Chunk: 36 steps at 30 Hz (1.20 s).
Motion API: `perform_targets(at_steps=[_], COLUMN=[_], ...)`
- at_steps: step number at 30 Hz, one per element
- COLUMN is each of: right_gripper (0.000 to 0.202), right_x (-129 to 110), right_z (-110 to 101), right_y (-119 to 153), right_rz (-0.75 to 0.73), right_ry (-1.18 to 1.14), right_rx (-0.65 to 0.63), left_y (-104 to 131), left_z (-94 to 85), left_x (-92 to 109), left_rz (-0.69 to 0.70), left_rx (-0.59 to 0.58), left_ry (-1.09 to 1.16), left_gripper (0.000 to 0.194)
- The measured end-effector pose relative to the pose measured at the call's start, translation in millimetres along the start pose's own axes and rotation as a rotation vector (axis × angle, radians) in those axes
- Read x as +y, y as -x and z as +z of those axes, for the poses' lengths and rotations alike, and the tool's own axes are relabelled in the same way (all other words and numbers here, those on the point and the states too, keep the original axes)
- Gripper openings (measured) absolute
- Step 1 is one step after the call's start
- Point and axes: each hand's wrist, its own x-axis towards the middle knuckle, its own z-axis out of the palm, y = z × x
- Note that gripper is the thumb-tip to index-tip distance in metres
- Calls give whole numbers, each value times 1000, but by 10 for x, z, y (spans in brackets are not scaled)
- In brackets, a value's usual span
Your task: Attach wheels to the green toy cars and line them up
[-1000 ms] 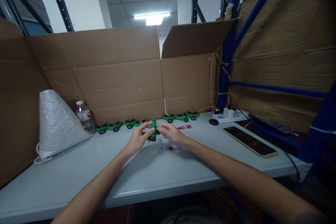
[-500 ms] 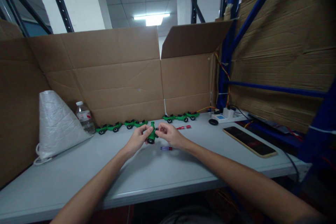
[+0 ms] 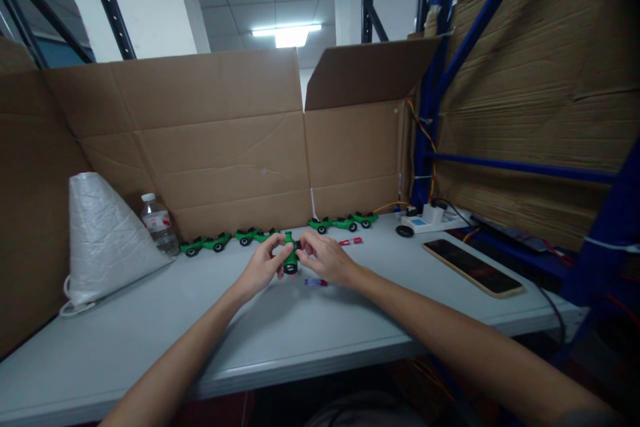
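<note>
Between my two hands, above the table, is a green toy car point(image 3: 289, 255) with black wheels, one end pointing towards me. My left hand point(image 3: 261, 263) pinches its left side between thumb and fingers. On the other side, the fingers of my right hand point(image 3: 326, 257) are closed at a black part, perhaps a wheel; the fingertips partly hide it. Just below my right hand lies a small tool with a clear purplish and red handle point(image 3: 315, 282). A red-handled tool point(image 3: 351, 241) rests behind that hand, partly covered by it.
More green toy cars point(image 3: 205, 244) line the back of the white table point(image 3: 150, 320), with others point(image 3: 343, 223) right of centre. A silvery bag point(image 3: 107, 240) and water bottle point(image 3: 160, 227) stand left. A phone point(image 3: 473, 268), power strip point(image 3: 440, 220) and black disc point(image 3: 405, 231) lie right. Cardboard walls point(image 3: 225, 140) surround the table.
The toy car has turned slightly and stands more upright between my fingers. My right-hand fingers have shifted a little over its side. The whole view has moved slightly.
</note>
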Motion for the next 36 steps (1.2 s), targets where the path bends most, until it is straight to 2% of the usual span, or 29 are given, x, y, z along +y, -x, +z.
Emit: perform_targets(at_steps=[4,7,11,14,21,26,30,33,36], right_gripper=[12,14,27,37,44,52,58,57,53], right_x=[49,54,34,37,75,140,166,139,110], right_z=[6,-8,-19,-12,8,36,70,55,25], right_y=[-14,-29,-39,-43,-61,-93,-111,-121,-131], right_rz=[97,113,131,163,205,262,364,432,454], right_ry=[-68,-117,-165,-209,-394,-593,-761,-903,-981], right_rx=[38,24,0,-11,-28,-67,-109,-161,-202], left_y=[-37,-51,-49,-36,12,47,91,121,136], left_z=[-2,-27,-45,-39,-16,-15,-40,-85,-124], left_x=[-115,-190,-214,-197,-143,-59,72,150,162], left_rz=[81,110,127,142,171,252,429,532,558], left_rx=[76,85,93,74,4,26,3,-31,-35], left_ry=[-35,-87,-136,-133,-144,-308,-547,-705,-777], left_gripper=[54,56,54,53,47,40,34,36,40])
